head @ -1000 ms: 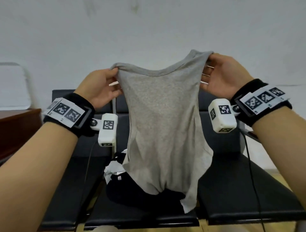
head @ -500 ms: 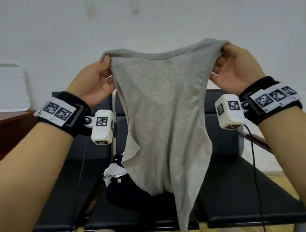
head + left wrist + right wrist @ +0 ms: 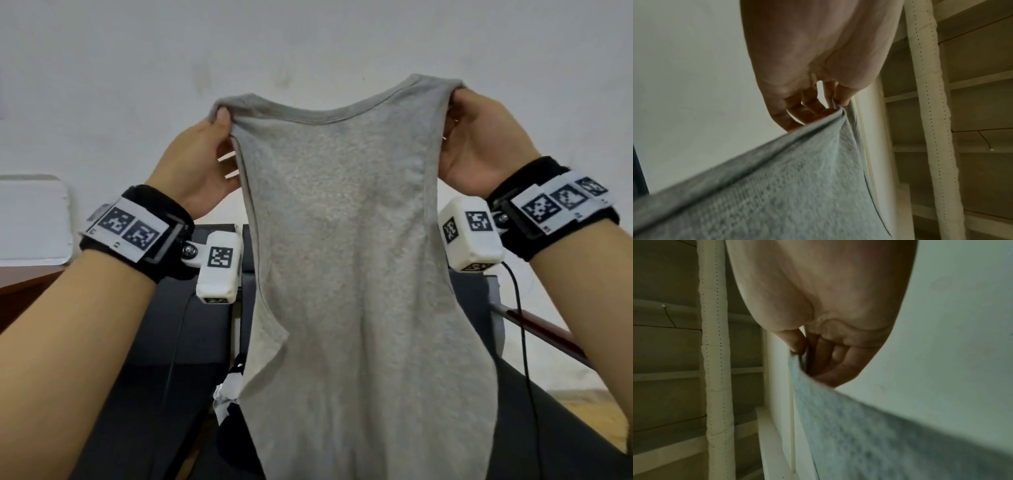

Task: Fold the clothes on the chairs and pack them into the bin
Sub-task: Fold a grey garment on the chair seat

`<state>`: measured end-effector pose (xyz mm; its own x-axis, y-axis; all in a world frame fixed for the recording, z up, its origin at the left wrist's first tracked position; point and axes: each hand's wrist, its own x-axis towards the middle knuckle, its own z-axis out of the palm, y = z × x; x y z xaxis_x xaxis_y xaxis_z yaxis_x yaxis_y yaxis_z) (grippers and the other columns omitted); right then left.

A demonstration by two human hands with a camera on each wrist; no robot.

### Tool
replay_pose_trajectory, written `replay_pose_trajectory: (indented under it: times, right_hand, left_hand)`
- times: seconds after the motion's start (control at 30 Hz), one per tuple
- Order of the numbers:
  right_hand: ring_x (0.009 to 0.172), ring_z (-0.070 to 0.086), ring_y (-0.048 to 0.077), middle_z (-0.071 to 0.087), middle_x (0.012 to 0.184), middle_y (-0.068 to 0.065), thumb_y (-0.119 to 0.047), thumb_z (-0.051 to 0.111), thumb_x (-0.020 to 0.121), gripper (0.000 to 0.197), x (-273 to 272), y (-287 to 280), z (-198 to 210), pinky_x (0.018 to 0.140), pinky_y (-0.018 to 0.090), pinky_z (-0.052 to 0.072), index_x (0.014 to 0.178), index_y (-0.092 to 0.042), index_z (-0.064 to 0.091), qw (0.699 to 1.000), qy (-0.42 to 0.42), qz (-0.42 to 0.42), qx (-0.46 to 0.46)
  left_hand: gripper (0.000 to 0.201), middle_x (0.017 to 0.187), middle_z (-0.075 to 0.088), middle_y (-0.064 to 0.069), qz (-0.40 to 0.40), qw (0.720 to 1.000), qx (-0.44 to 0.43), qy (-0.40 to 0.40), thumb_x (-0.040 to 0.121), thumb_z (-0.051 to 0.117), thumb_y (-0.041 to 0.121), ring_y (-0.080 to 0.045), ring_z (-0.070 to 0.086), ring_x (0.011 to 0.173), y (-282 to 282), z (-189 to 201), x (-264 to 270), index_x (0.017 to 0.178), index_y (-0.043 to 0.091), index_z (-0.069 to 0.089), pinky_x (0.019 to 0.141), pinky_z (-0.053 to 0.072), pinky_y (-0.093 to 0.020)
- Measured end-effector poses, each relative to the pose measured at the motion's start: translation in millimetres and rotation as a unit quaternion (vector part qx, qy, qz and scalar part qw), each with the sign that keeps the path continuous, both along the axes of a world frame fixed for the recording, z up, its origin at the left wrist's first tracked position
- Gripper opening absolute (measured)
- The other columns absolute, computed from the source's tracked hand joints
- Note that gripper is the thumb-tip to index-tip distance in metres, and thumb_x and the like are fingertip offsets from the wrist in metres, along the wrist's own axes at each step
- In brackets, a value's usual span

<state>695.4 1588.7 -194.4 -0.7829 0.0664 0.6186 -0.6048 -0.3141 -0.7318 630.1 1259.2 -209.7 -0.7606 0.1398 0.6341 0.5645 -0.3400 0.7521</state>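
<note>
White wall [image 3: 308, 41] beyond the fingers, a perforated white pipe [image 3: 931, 113] climbing beside them, brown desk [image 3: 20, 287] down left.

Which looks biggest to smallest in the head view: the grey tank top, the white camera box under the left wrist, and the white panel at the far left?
1. Grey tank top, by far the largest.
2. White panel.
3. White camera box.

The box is nearer the camera, so real sizes may differ more.

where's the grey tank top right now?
In the head view the grey tank top hangs mid-frame in the air, its shoulder straps pinched by the left hand and right hand, in front of the black chairs.
</note>
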Motion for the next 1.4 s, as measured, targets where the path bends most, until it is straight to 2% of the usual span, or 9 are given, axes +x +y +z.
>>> replay_pose_trajectory:
  times: [0.3,0.43,0.6,0.77,0.9,1.1,1.17,1.27,1.4]
  right_hand:
    - [0.077,0.069,0.015,0.07,0.086,-0.002,-0.032,0.05,0.106,0.023,-30.4,6.4,-57.9,0.066,0.028,0.058,0.113,-0.016,0.067,0.985,-0.13,-0.076,0.09]
    - [0.065,0.065,0.013,0.067,0.076,-0.004,-0.026,0.056,0.103,0.017,-37.3,2.6,-74.8,0.063,0.03,0.057,0.101,-0.015,0.069,0.981,-0.134,-0.093,0.104]
    - [0.069,0.061,0.015,0.064,0.077,-0.001,-0.024,0.056,0.103,0.017,-48.7,0.1,-88.4,0.063,0.03,0.055,0.096,-0.013,0.067,0.979,-0.13,-0.115,0.104]
    - [0.053,0.046,0.008,0.054,0.062,-0.006,-0.019,0.046,0.107,0.022,-57.1,-4.2,-102.4,0.057,0.024,0.048,0.101,-0.01,0.066,0.981,-0.136,-0.089,0.103]
    - [0.058,0.058,0.011,0.058,0.082,0.003,-0.013,0.044,0.105,0.03,-66.4,-20.1,-112.1,0.064,0.029,0.056,0.121,-0.009,0.068,0.974,-0.141,-0.115,0.132]
    - [0.054,0.061,0.004,0.062,0.082,0.001,-0.016,0.049,0.106,0.023,-83.9,-51.8,-120.5,0.064,0.029,0.059,0.119,-0.011,0.068,0.959,-0.095,-0.183,0.195]
    - [0.064,0.067,0.008,0.068,0.09,0.005,-0.017,0.054,0.104,0.019,-89.9,-61.1,-122.7,0.067,0.034,0.062,0.116,-0.011,0.068,0.955,-0.079,-0.199,0.207]
    - [0.081,0.075,0.021,0.073,0.101,0.013,-0.015,0.062,0.1,0.014,-96.3,-68.4,-126.6,0.07,0.04,0.065,0.113,-0.012,0.066,0.95,-0.068,-0.223,0.206]
    - [0.078,0.076,0.019,0.072,0.098,0.003,-0.018,0.07,0.095,0.022,-97.1,-71.1,-134.4,0.07,0.037,0.065,0.115,-0.013,0.065,0.941,-0.048,-0.241,0.234]
  left_hand:
    - [0.013,0.083,0.067,0.004,0.077,0.982,-0.12,-0.122,0.101,0.066,0.029,-0.011,0.065,0.072,13.8,-49.8,-25.6,0.095,0.018,0.069,0.063,0.058,-0.025]
    - [0.021,0.099,0.074,0.0,0.095,0.979,-0.155,-0.091,0.098,0.071,0.034,-0.017,0.07,0.085,14.2,-64.9,-39.6,0.1,0.015,0.078,0.079,0.061,-0.035]
    - [0.02,0.094,0.072,0.0,0.088,0.981,-0.137,-0.104,0.101,0.067,0.029,-0.012,0.069,0.077,24.4,-74.4,-46.1,0.102,0.011,0.076,0.068,0.059,-0.027]
    - [0.015,0.1,0.074,-0.007,0.055,0.979,-0.109,-0.163,0.099,0.069,0.026,-0.018,0.073,0.089,34.6,-86.7,-49.1,0.101,0.011,0.072,0.077,0.063,-0.032]
    - [0.022,0.104,0.076,-0.01,0.051,0.98,-0.138,-0.132,0.101,0.067,0.027,-0.019,0.073,0.092,51.1,-98.8,-49.6,0.107,0.008,0.074,0.085,0.063,-0.034]
    - [0.027,0.11,0.075,-0.024,0.084,0.979,-0.18,-0.036,0.103,0.063,0.026,-0.025,0.07,0.09,80.0,-112.4,-52.6,0.109,0.003,0.077,0.091,0.062,-0.045]
    - [0.026,0.105,0.077,-0.022,0.078,0.98,-0.184,-0.012,0.104,0.062,0.024,-0.026,0.071,0.089,88.0,-115.5,-52.3,0.108,0.004,0.078,0.092,0.062,-0.048]
    - [0.024,0.093,0.079,-0.014,0.09,0.975,-0.2,0.019,0.105,0.06,0.023,-0.022,0.072,0.082,95.7,-120.3,-51.3,0.104,0.01,0.08,0.088,0.063,-0.046]
    - [0.029,0.092,0.078,-0.015,0.091,0.976,-0.199,0.022,0.106,0.058,0.023,-0.019,0.074,0.08,97.1,-126.0,-53.5,0.103,0.004,0.079,0.085,0.064,-0.041]
